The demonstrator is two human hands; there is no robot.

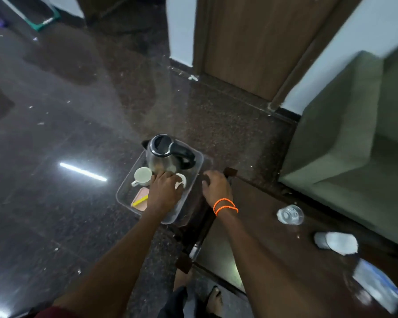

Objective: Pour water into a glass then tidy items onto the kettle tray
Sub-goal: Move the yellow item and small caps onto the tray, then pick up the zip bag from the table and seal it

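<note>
A clear plastic kettle tray (124, 191) sits past the far end of the dark wooden table (257, 226). In it stand a steel kettle with a black lid and handle (163, 154), a white cup (142, 176), and a pink dish with a yellow sachet (140, 200). My left hand (164, 189) reaches into the tray, fingers curled over a second white cup (181, 182) beside the kettle. My right hand (216, 187), orange bands on its wrist, curls around the tray's right rim at the table corner. A clear glass (290, 214) stands on the table to the right.
A crumpled white item (336, 242) and a clear plastic bottle (375, 290) lie on the table at the lower right. A green sofa (354, 145) runs along the table's far side. A wooden door (251, 42) stands behind. The floor is dark and glossy.
</note>
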